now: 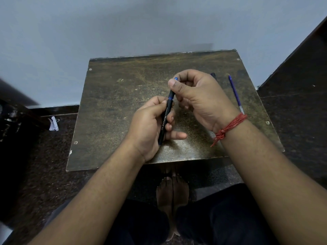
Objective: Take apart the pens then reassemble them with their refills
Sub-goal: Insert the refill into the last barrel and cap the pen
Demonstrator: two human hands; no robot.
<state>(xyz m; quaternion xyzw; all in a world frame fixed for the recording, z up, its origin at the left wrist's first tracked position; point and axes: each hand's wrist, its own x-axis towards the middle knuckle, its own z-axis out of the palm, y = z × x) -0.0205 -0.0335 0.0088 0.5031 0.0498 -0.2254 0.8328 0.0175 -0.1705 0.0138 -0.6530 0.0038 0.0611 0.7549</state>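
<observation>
Though gripped, black blue-banded pen (165, 117)

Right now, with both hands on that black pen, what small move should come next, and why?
Probably twist the upper section loose. The left hand grips the black pen by its barrel, the right hand pinches its blue-tipped end, and one blue refill already lies on the table.

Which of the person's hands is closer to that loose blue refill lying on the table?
Right. The right hand is just beside the refill; the left hand is farther off.
</observation>
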